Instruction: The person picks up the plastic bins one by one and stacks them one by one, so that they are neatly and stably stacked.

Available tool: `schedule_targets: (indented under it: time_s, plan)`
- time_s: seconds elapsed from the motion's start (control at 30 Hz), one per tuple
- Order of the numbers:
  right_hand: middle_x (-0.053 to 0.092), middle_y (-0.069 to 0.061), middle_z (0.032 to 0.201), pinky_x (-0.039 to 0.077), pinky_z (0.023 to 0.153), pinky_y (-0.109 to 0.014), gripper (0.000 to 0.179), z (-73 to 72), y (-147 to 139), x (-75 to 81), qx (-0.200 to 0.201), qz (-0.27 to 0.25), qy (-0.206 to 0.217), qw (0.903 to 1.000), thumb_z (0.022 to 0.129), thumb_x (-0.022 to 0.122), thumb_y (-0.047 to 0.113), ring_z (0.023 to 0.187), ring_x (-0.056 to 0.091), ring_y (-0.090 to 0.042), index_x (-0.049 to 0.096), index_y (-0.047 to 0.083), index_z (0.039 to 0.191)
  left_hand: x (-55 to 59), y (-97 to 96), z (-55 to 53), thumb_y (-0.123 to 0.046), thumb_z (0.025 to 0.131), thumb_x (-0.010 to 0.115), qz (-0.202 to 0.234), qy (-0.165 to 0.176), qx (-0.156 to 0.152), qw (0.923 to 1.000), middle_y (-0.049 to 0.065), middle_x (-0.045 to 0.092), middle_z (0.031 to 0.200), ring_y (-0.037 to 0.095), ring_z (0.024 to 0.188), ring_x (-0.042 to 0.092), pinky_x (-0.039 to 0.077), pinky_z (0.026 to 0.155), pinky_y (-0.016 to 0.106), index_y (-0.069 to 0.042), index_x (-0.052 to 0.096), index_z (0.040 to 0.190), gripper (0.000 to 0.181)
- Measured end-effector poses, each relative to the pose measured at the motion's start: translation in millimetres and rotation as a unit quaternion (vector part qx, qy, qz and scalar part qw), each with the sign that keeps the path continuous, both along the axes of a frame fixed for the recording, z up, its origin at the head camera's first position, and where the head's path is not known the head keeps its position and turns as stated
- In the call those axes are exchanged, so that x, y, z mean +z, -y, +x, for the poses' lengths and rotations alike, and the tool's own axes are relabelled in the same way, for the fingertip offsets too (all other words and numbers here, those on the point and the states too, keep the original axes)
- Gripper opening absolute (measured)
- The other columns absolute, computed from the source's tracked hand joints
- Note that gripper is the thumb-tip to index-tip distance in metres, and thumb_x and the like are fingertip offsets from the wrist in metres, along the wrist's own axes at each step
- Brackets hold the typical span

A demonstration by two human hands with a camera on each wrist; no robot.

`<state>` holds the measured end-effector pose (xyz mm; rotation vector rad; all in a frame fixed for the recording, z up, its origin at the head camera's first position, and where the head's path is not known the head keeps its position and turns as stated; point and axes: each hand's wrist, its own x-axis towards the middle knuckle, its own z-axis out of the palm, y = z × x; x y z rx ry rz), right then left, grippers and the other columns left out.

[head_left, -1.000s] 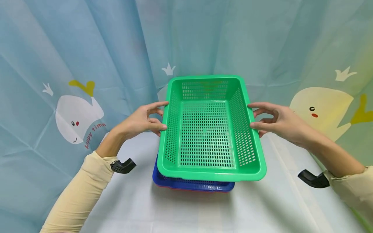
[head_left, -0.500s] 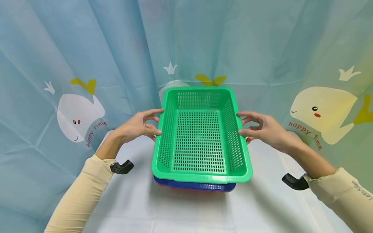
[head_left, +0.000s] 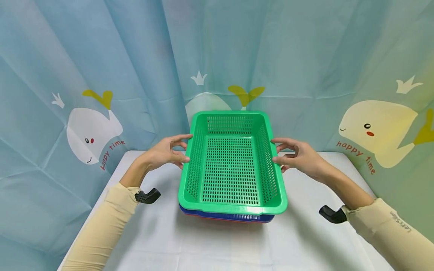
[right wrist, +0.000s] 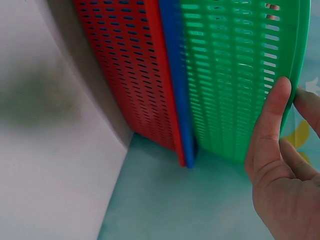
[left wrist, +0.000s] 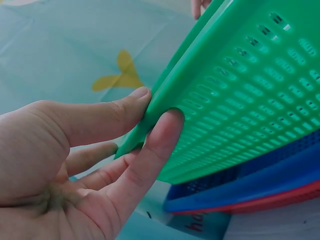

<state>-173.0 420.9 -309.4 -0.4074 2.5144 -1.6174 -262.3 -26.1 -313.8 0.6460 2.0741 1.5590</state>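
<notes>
A green plastic basket (head_left: 228, 169) with slotted walls and floor is held between both hands, over a blue basket (head_left: 234, 217) whose front rim shows below it. Under the blue one is a red basket (right wrist: 125, 75), best seen in the right wrist view. My left hand (head_left: 166, 152) pinches the green basket's left rim, thumb on top and fingers beneath, as the left wrist view shows. On the opposite side my right hand (head_left: 298, 156) pinches the right rim the same way. The green basket's lower part sits inside the blue one; its rim stands above the blue rim.
The stack stands on a white-covered table (head_left: 223, 248). Behind and to the sides hangs a light blue curtain (head_left: 288, 49) printed with whales, close to the table's back edge. Each wrist carries a black camera mount (head_left: 148, 195).
The green basket has moved down and left, toward the blue basket, covering more of it. Both hands have gone down with it, still pinching its rims.
</notes>
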Motion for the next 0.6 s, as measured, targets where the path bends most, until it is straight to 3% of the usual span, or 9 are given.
schedule_targets:
  time_s: [0.17, 0.37, 0.6]
  plan:
    - [0.05, -0.024, 0.126, 0.063, 0.075, -0.043, 0.066, -4.8, -0.8, -11.0, 0.001, -0.011, 0.006, 0.9999, 0.095, 0.076, 0.015, 0.085, 0.073, -0.023, 0.044, 0.005, 0.152, -10.1, -0.4, -4.3, -0.001, 0.089, 0.079, 0.0, 0.014, 0.004, 0.9999, 0.018, 0.041, 0.127, 0.03, 0.082, 0.068, 0.058, 0.087, 0.057, -0.021, 0.036, 0.161, 0.086]
    - [0.047, -0.023, 0.127, 0.063, 0.076, -0.043, 0.066, -7.8, -0.1, -21.4, 0.002, -0.024, 0.024, 0.9994, 0.095, 0.076, 0.014, 0.085, 0.072, -0.022, 0.044, 0.005, 0.152, -21.1, 0.4, -8.1, 0.0, 0.089, 0.078, 0.0, 0.032, 0.01, 0.9994, 0.018, 0.041, 0.13, 0.031, 0.08, 0.068, 0.06, 0.085, 0.052, -0.023, 0.038, 0.159, 0.084]
    - [0.045, -0.024, 0.127, 0.063, 0.079, -0.043, 0.067, -9.4, 1.1, -32.4, -0.002, -0.037, 0.042, 0.9984, 0.095, 0.076, 0.015, 0.085, 0.07, -0.022, 0.043, 0.005, 0.152, -32.9, 3.6, -11.9, -0.001, 0.09, 0.078, 0.007, 0.029, -0.007, 0.9995, 0.018, 0.04, 0.129, 0.027, 0.079, 0.066, 0.061, 0.084, 0.051, -0.018, 0.035, 0.161, 0.084]
